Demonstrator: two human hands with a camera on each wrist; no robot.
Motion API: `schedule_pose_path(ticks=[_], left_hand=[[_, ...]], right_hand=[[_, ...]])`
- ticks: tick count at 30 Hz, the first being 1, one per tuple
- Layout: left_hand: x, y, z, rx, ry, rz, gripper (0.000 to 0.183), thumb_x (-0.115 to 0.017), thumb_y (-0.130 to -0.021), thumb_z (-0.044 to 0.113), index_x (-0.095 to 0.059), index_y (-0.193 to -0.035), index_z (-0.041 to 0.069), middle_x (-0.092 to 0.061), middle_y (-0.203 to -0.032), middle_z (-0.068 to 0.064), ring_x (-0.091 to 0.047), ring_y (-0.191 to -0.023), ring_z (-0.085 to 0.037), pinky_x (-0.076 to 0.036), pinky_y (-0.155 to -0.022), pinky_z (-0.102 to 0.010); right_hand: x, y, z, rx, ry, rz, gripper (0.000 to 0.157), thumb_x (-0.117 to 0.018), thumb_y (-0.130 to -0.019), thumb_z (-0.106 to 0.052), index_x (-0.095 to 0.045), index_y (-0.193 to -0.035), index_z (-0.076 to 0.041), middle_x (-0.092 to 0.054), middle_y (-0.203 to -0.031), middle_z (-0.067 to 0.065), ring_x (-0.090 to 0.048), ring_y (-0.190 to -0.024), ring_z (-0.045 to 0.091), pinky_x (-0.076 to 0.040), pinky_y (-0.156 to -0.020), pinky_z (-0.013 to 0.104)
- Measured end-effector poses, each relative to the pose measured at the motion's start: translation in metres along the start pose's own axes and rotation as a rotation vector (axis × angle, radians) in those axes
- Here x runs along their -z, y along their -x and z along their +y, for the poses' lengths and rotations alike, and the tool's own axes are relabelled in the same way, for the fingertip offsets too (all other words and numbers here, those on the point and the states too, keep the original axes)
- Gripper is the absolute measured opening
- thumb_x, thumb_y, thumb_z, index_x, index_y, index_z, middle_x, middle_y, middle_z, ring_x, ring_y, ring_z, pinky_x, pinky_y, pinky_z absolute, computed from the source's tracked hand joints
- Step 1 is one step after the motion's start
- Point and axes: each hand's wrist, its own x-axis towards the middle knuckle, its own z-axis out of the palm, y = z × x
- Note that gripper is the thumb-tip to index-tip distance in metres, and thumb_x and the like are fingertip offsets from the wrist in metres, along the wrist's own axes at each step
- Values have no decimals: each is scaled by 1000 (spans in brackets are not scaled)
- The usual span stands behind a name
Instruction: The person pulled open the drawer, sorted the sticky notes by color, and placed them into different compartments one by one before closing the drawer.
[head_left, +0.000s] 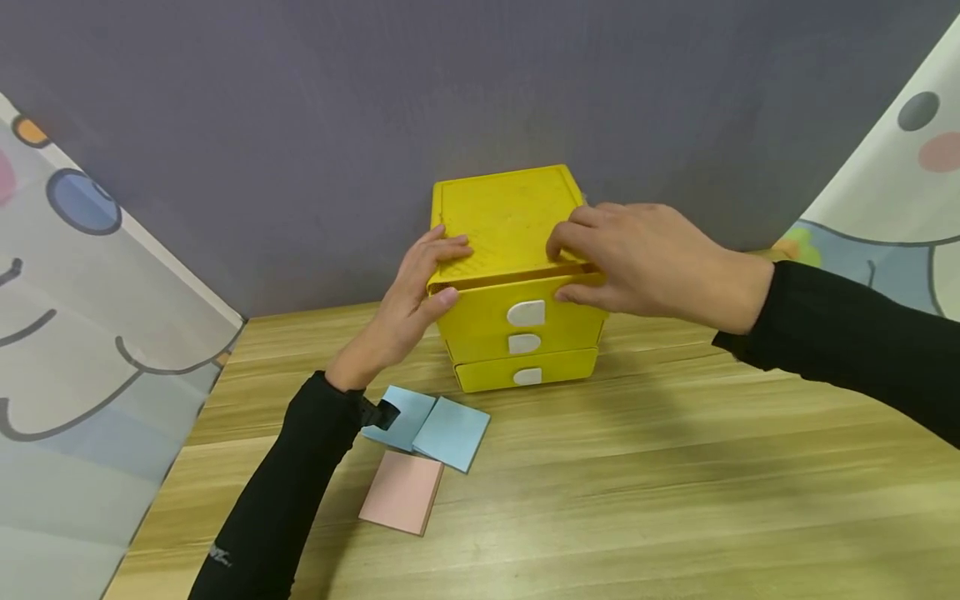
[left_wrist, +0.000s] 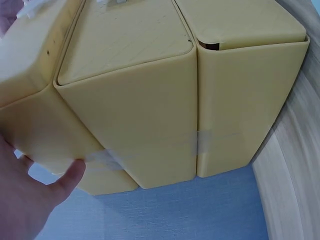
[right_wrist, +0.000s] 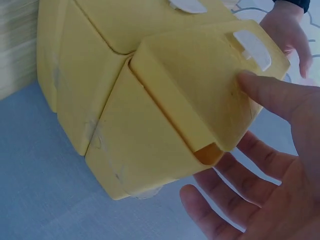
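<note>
A yellow drawer box (head_left: 510, 217) with three stacked drawers stands against the grey wall. The top drawer (head_left: 480, 310) is pulled out slightly, leaving a dark gap under the box's top edge; in the right wrist view its front panel (right_wrist: 200, 85) sits proud of the casing. With thumb on that front and fingers bent over the top edge, my right hand (head_left: 645, 258) grips the drawer at its right corner. My left hand (head_left: 408, 292) rests on the box's left side, fingers extended over the top and thumb near the drawer's front corner.
Two light blue sticky-note pads (head_left: 452, 433) lie on the wooden table (head_left: 675, 467) in front of the box, left of centre. Nearer the viewer is a pink pad (head_left: 402, 492). White panels with cartoon drawings (head_left: 90, 333) flank the table on both sides.
</note>
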Motion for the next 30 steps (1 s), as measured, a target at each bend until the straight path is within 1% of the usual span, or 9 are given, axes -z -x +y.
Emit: schedule_pose_path(ticks=[6,10,13,17,19,21,24,27,30], left_hand=[[2,3,2,1,-34,9,80,-41,-96,74,-46,-147,13,-40,-162,-7,-11,-161,-21,-8,-131,-59],[1,3,3,0,-74,34,62,-54,-100,56,-48,-145,14,-41,-161,-5,-13,-161,-20,-11,-131,-57],[1,2,3,3,-96,44,54,-61,-99,42,-48,-145,15,-42,-161,-4,-14,-161,-19,-13,-131,-56],[1,2,3,0,-108,42,55,-60,-100,45,-48,-145,16,-42,-161,-4,-14,-161,-18,-15,-131,-55],[0,1,4,-3,-105,41,56,-59,-100,48,-48,-145,16,-42,-161,-4,-14,-161,-19,-15,-131,-54],[-2,0,4,-9,-99,41,56,-60,-100,46,-48,-145,15,-43,-160,-5,-14,-161,-18,-16,-131,-52],[-5,-2,7,-8,-89,38,54,-61,-100,42,-48,-145,15,-43,-160,-5,-14,-161,-17,-16,-132,-49],[-8,-4,9,-17,-94,37,53,-62,-100,40,-48,-145,14,-43,-160,-6,-15,-161,-17,-16,-132,-47],[-8,-5,11,-28,-109,48,52,-63,-99,36,-49,-144,13,-45,-158,-7,-16,-160,-18,-16,-132,-46]], right_hand=[[-5,-7,-1,-18,15,23,31,-79,-89,-34,-67,-109,-14,-65,-95,5,-55,-77,20,-50,-63,34],[-9,-8,-5,7,45,92,29,-80,-88,-29,-67,-107,-13,-66,-94,6,-58,-75,22,-52,-62,36],[-20,-6,-15,105,113,209,32,-79,-88,-23,-65,-114,-10,-68,-105,11,-64,-86,29,-56,-74,41],[-47,1,-45,308,168,348,40,-78,-84,-19,-64,-121,-12,-68,-121,11,-66,-105,31,-55,-94,44],[-62,5,-60,378,184,342,40,-77,-83,-22,-64,-121,-15,-68,-121,8,-65,-104,27,-54,-94,38],[-76,8,-71,402,202,316,39,-78,-83,-24,-64,-118,-16,-68,-119,4,-64,-102,23,-54,-89,33],[-89,11,-74,366,290,271,34,-78,-85,-26,-62,-113,-15,-66,-112,3,-62,-97,22,-52,-86,31],[-95,13,-69,327,381,282,28,-80,-87,-21,-62,-107,-12,-65,-103,3,-59,-92,22,-51,-83,31],[-98,15,-64,322,432,297,23,-79,-88,-16,-64,-104,-9,-63,-100,4,-56,-88,21,-50,-74,27]])
